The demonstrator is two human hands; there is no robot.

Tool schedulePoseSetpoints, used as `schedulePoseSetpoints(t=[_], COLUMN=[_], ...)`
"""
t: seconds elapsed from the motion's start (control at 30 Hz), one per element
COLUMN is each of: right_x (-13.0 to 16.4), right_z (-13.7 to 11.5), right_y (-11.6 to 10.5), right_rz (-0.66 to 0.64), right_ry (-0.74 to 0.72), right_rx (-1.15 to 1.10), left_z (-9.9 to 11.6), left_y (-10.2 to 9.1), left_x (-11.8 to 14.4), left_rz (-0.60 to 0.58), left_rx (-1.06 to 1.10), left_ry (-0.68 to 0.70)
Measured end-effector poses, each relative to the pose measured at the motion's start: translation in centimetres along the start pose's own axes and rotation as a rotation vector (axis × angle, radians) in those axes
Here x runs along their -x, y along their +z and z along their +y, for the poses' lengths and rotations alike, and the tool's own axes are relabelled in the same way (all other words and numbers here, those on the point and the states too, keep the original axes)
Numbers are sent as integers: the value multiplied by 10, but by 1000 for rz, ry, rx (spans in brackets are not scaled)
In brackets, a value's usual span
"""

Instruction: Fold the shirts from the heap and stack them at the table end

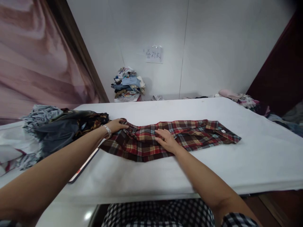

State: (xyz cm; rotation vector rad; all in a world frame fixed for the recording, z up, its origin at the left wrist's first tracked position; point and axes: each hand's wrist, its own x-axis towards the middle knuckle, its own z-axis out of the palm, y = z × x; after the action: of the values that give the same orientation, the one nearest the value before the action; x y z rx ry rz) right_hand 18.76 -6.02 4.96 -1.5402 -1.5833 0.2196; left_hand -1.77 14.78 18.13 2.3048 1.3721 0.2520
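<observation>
A red, brown and cream plaid shirt [146, 149] lies long and narrow across the white table, its sides folded over one another. At its left end, my left hand [115, 125] has its fingers curled in on the fabric by the upper edge, and a bracelet circles that wrist. My right hand [167, 141] rests flat on the middle of the shirt with the fingers spread. A cuff with a small white tag [223, 131] shows near the shirt's right end.
Crumpled clothes [63, 129] are heaped on the left of the white table [255, 157]. A thin flat device [84, 166] lies beside my left forearm. Behind the table stands a stack of folded clothes [127, 83]; more garments [243, 99] lie beyond the right edge.
</observation>
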Motion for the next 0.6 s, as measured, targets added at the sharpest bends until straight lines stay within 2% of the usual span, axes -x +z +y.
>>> schedulePoseSetpoints(t=[0.07,0.13,0.23,0.33,0.4,0.47,0.6], right_x=[-2,-4,-6,-7,-8,-8,-8], right_z=[3,9,22,38,46,51,51], right_y=[-5,-12,-24,-32,-36,-38,-39], right_rz=[129,265,469,591,602,603,589], right_ry=[100,210,276,294,330,352,339], right_rx=[-153,-287,-403,-487,-512,-506,-430], left_z=[31,64,109,135,137,127,79], left_y=[1,14,55,105,128,138,128], left_x=[-7,-13,-12,1,11,16,14], left_rz=[-20,-41,-105,-241,-295,-255,42], left_rx=[13,37,103,207,267,306,307], left_ry=[51,102,166,211,231,243,217])
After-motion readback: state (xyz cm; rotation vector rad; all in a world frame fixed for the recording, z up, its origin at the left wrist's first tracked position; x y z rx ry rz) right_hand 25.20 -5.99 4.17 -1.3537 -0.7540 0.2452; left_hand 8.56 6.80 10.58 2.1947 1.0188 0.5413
